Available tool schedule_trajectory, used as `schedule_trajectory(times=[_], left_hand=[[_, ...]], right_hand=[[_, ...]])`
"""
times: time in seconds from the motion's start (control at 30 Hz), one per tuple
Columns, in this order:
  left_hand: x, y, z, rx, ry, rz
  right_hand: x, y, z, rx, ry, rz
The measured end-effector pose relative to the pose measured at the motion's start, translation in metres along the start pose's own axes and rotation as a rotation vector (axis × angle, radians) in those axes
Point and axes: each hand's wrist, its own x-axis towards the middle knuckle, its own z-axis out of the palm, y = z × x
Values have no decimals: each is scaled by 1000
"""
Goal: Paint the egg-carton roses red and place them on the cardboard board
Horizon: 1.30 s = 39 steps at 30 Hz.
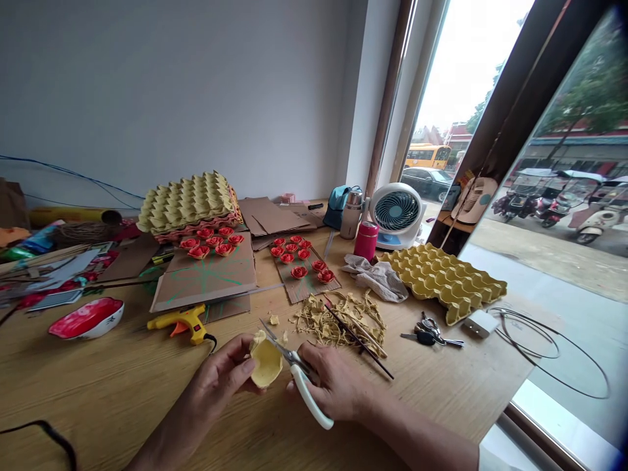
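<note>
My left hand (226, 371) pinches a yellow egg-carton cup (267, 364) by its side, with the hollow facing me. In my right hand (338, 379) is a pair of scissors (307, 396) with white handles. Their blades are parted at the cup's upper rim, pointing up and left. A small scrap of pulp (273, 320) lies just beyond the blade tips. Behind my right hand is a pile of yellow trimmings (338, 318), with thin brushes (360, 341) lying across it.
Red paper roses (299, 271) sit on cardboard pieces (206, 281). A yellow glue gun (184, 324) and a red-stained bowl (87, 319) are at left. Egg trays (444, 278), keys (432, 332), a cloth (377, 278), a charger (481, 323) and a fan (396, 214) stand or lie at right.
</note>
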Motion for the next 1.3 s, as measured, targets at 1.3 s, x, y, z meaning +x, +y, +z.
schedule_trajectory(times=[1.3], left_hand=[[4, -2, 7, -255, 16, -4]], right_hand=[[2, 12, 4, 88, -90, -12]])
